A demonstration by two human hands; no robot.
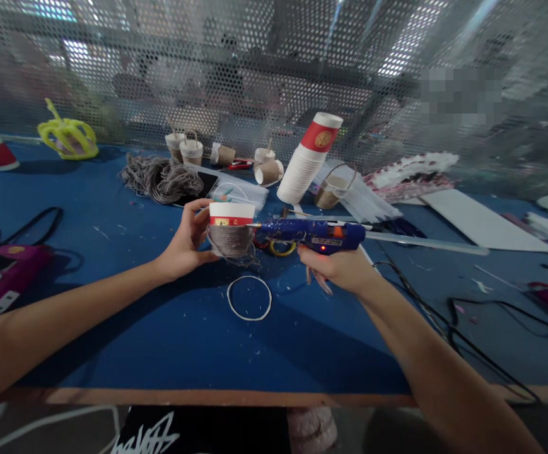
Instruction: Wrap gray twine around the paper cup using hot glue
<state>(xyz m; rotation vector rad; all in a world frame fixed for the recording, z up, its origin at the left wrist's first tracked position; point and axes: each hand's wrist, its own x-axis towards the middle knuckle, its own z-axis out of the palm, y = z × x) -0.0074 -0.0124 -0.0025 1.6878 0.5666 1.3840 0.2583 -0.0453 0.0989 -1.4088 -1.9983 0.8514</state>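
A paper cup, white and red near its rim, has grey cord wound around its lower part. My left hand is closed on the cup from the left side, just above the table. In my right hand is a blue glue gun with a small orange light lit. Its nozzle points left and reaches the cup's side where the red band borders the cord; I cannot tell whether it touches. A clear glue stick sticks out of the gun's back. Below the cup lies a thin white ring.
Behind are a tangle of grey yarn, a tilted stack of paper cups and several small cord-wrapped cups. Scissors lie partly behind the blue gun. Purple glue guns rest at both sides; black cables run at right.
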